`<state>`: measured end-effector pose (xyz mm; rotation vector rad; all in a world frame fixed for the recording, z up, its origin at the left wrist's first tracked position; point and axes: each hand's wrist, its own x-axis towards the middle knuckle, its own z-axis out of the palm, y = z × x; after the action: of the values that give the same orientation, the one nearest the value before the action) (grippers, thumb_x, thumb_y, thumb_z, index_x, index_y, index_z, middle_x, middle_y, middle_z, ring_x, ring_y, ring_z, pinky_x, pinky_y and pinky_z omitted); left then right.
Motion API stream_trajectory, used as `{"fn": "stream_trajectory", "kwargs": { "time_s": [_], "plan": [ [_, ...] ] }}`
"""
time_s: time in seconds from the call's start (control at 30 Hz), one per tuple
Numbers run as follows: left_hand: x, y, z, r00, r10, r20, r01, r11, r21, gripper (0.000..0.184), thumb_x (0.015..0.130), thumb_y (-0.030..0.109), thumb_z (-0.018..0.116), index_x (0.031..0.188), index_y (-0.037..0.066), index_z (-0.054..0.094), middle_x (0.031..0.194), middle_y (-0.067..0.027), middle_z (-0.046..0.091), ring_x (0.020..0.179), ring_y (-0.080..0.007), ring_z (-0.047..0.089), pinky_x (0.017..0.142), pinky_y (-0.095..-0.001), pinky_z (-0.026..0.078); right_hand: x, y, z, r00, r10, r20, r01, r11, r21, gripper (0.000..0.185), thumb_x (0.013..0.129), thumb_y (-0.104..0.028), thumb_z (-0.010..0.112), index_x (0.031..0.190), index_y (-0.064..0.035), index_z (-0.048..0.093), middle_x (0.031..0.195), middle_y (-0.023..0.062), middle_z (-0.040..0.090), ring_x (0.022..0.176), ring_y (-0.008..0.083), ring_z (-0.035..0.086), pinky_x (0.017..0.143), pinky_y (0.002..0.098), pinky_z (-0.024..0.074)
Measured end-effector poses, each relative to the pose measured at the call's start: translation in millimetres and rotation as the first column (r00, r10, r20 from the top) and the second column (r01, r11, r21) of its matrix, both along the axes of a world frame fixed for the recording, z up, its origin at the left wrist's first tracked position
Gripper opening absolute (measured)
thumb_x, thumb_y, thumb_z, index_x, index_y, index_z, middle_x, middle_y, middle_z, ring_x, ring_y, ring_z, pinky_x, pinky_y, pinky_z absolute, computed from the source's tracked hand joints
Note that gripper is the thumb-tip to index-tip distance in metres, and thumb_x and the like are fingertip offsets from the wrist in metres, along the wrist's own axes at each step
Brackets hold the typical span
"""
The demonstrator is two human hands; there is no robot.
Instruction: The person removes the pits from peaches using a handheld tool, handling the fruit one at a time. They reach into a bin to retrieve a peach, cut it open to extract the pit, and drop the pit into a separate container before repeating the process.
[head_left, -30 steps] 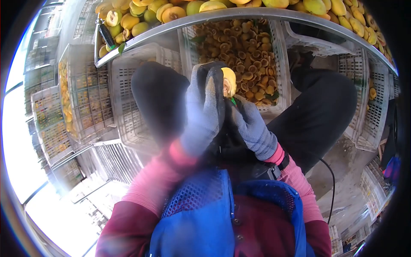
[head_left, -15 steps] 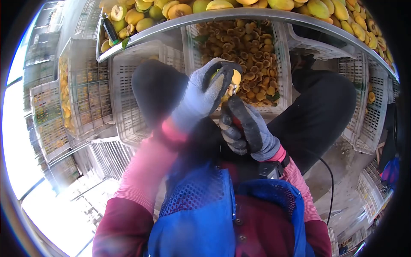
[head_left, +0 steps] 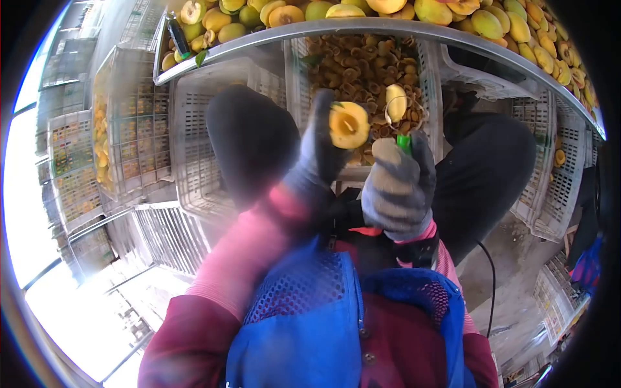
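My left hand point(head_left: 317, 149), in a grey glove with a dark palm, grips a cut yellow peach half point(head_left: 350, 125) whose hollowed face is turned towards me. To its right, my gloved right hand point(head_left: 398, 187) is closed around a tool with a green handle point(head_left: 404, 143). Just beyond that handle is a pale yellow piece of fruit point(head_left: 396, 103) beside a thin curved loop; I cannot tell whether the piece touches the tool or is in the air. Below both is a crate point(head_left: 431, 97) filled with brownish, cup-shaped fruit pieces point(head_left: 352, 64).
A metal-edged tray point(head_left: 272, 37) heaped with whole and cut yellow peaches point(head_left: 488, 23) runs across the far side. A dark-handled tool point(head_left: 177, 37) lies at its left corner. Plastic crates point(head_left: 194, 142) stand on both sides of my knees. A black cable point(head_left: 493, 284) hangs at right.
My hands have moved apart. The peach's cut face now shows in my left hand, and my right hand has risen and turned, showing the green handle. A pale piece appears above the crate.
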<state>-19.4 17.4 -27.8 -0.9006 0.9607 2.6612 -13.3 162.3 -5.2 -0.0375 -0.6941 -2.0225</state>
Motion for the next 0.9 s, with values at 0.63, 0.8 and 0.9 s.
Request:
{"fn": "stream_trajectory", "kwargs": {
  "time_s": [0.63, 0.8, 0.9],
  "plan": [
    [-90, -117, 78, 0.960, -0.226, 0.165, 0.027, -0.511, -0.859, 0.034, 0.083, 0.031, 0.063, 0.109, 0.009, 0.063, 0.102, -0.0145, 0.064, 0.089, -0.0266, 0.063, 0.079, -0.0340, 0.048, -2, -13, -33, 0.986, 0.114, 0.123, -0.158, 0.392, 0.906, 0.040, 0.088, -0.052, 0.052, 0.082, -0.0133, 0.052, 0.057, -0.0023, 0.042, 0.038, 0.0090, 0.036, 0.033, 0.0232, 0.0289],
    [-179, -114, 48, 0.736, -0.206, 0.645, 0.203, -0.842, -0.500, 0.052, 0.081, 0.044, 0.059, 0.126, 0.019, 0.051, 0.106, -0.0164, 0.063, 0.097, -0.0328, 0.060, 0.085, -0.0403, 0.046, -8, -12, -32, 0.994, 0.019, 0.110, -0.112, 0.199, 0.974, 0.040, 0.087, -0.053, 0.053, 0.082, -0.0131, 0.051, 0.057, -0.0017, 0.045, 0.039, 0.0088, 0.038, 0.034, 0.0226, 0.0304],
    [-194, -140, 62, 0.494, -0.464, 0.735, 0.103, -0.809, -0.579, 0.049, 0.082, 0.042, 0.057, 0.125, 0.019, 0.050, 0.106, -0.0136, 0.062, 0.096, -0.0314, 0.060, 0.082, -0.0410, 0.047, -11, -12, -37, 0.996, 0.010, 0.094, -0.095, 0.167, 0.981, 0.041, 0.086, -0.053, 0.054, 0.083, -0.0125, 0.051, 0.057, -0.0014, 0.045, 0.039, 0.0091, 0.039, 0.035, 0.0225, 0.0314]
  ]
}}
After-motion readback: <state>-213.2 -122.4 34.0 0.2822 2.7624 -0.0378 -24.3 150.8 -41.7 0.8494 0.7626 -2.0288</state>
